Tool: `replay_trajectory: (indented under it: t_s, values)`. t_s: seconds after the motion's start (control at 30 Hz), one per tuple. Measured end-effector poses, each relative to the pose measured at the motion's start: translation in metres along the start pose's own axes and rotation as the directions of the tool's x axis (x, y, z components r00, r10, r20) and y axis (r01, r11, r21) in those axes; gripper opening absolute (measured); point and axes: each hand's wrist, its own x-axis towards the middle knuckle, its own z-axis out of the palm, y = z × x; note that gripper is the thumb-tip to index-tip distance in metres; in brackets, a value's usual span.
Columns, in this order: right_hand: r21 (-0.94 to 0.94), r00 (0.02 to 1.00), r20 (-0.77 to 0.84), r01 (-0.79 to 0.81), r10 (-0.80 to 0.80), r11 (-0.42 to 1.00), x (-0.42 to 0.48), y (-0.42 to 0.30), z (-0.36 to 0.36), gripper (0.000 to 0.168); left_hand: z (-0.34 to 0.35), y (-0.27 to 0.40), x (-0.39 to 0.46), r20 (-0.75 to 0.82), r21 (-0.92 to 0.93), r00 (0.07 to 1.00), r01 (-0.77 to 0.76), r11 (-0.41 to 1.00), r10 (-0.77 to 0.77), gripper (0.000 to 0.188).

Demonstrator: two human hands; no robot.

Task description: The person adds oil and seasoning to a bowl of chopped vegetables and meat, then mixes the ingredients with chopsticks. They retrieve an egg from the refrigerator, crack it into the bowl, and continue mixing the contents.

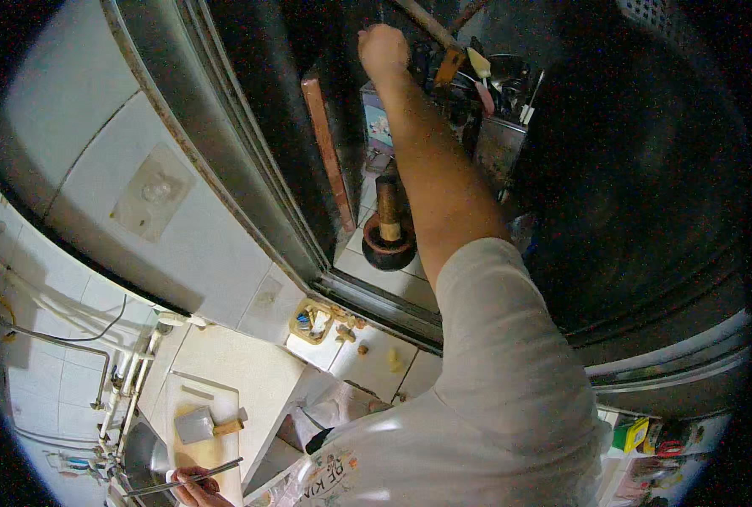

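My right arm stretches past a window frame (pixel 382 295) into a dark recess. My right hand (pixel 385 51) is curled like a fist above a box with a floral picture (pixel 377 123); whether anything is inside it is hidden. Beside it, a metal utensil caddy (pixel 501 144) is crowded with kitchen tools, among them a wooden handle (pixel 449 65). Below my forearm, a wooden pestle (pixel 387 206) stands in a dark mortar (pixel 388 258). At the lower left, my left hand (pixel 198 489) grips chopsticks (pixel 221 469) near a cutting board (pixel 208 396) bearing a cleaver (pixel 195 424).
A plastic tub (pixel 311 321) of small items sits on the tiled ledge by loose food pieces (pixel 345 333). A metal basin (pixel 145 450) and pipes (pixel 126 383) line the left side. A reddish bar (pixel 327 155) leans in the recess. A yellow-green box (pixel 631 435) is lower right.
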Motion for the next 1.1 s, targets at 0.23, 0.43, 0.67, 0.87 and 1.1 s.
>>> replay_trajectory:
  t_s: [0.23,0.43,0.67,0.87,1.1]
  values:
    - [-0.081,0.994,0.102,0.054,-0.046,0.995,0.022,-0.002,-0.004,0.029,-0.001,-0.014,0.003,0.009,-0.033,1.0,0.011,0.999,-0.011,0.043]
    - [-0.143,0.946,0.275,-0.138,0.174,0.98,0.001,0.001,-0.01,0.018,0.0,-0.014,0.004,0.049,-0.013,0.999,0.0,1.0,0.0,0.043]
    - [-0.033,0.992,0.125,0.028,-0.024,0.999,-0.026,0.001,-0.032,0.035,0.007,-0.024,0.009,0.192,0.006,0.981,-0.028,1.0,0.026,0.041]
    - [-0.076,0.99,-0.096,0.099,-0.106,0.992,0.007,0.015,-0.123,0.035,0.016,-0.03,0.011,0.263,0.231,0.948,-0.241,0.943,0.178,0.043]
    - [-0.279,0.951,0.299,0.164,-0.077,0.946,0.049,0.131,-0.203,0.063,0.028,-0.039,0.015,0.342,-0.056,0.94,0.02,0.998,0.0,0.042]
